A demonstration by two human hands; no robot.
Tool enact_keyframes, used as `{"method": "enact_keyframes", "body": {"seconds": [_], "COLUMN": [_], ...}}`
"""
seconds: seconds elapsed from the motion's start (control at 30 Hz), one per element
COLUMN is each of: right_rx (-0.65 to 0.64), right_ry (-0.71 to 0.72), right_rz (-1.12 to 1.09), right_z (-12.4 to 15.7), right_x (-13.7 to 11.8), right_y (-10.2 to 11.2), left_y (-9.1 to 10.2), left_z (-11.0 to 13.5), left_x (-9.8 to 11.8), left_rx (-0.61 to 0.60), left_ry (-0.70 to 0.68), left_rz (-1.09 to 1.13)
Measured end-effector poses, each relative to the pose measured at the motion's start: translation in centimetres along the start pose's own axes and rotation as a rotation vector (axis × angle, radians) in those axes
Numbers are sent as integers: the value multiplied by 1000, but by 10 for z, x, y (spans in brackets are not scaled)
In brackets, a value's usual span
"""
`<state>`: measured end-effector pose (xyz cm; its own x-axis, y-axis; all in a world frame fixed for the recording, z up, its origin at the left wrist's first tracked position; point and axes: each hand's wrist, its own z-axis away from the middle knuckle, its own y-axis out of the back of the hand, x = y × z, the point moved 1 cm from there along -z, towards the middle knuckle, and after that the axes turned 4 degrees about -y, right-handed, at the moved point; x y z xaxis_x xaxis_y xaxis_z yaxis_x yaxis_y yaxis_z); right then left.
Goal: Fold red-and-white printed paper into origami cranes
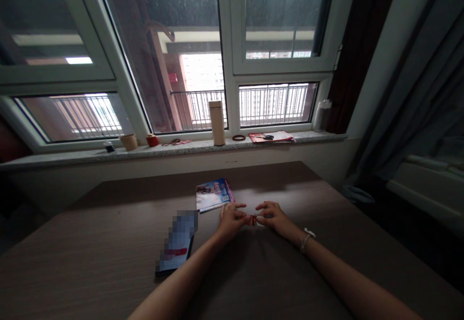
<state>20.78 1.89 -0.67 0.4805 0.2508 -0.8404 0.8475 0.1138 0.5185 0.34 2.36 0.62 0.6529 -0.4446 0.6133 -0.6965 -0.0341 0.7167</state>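
Between my two hands, low over the brown table (pixel 119 242), is a small red piece with some lighter parts (pixel 253 220). Its kind is too small to make out; it looks like folded paper or a wrapper. My left hand (pixel 232 221) pinches its left end with the thumb and fingers. At the other end, the thumb and fingers of my right hand (pixel 272 218) grip it, and a pale bracelet (pixel 307 239) circles that wrist. A blue-and-white leaflet (pixel 213 194) lies just beyond my left hand. Beside my left forearm rests a phone-like device (pixel 177 245), its screen pixelated.
On the window sill (pixel 174 151) stand a beige flask (pixel 217 124), a tan cup (pixel 128 141), a small red container (pixel 152 140) and a clear bottle (pixel 322 115). Scissors (pixel 268 137) lie on red-and-white papers (pixel 281 138). A dark ring (pixel 239 138) is nearby.
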Motion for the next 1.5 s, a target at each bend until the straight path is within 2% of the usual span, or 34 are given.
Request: {"method": "enact_keyframes", "body": {"seconds": [0.2, 0.5, 0.6, 0.8, 1.03, 1.3, 1.5], "right_rx": [-143, 53, 37, -89, 18, -129, -69], "right_ry": [-38, -50, -47, -46, -47, -54, -48], "right_rz": [8, -15, -17, -14, -12, -18, -37], "right_z": [0, -2, -3, -3, -5, -3, -5], "right_x": [-2, -7, -6, -3, -3, -5, -4], "right_y": [7, 4, 4, 11, 11, 18, 18], "left_y": [4, 0, 1, -1, 0, 0, -1], "left_z": [4, -3, -4, -2, -6, -3, -3], "left_x": [5, -2, -4, -4, -6, -6, -6], "left_rx": [-57, 46, 29, -11, 14, -45, -6], "left_ry": [-5, 43, 39, 6, 33, 36, 42], "left_rz": [-7, 74, 77, 26, 57, 27, 39]}}
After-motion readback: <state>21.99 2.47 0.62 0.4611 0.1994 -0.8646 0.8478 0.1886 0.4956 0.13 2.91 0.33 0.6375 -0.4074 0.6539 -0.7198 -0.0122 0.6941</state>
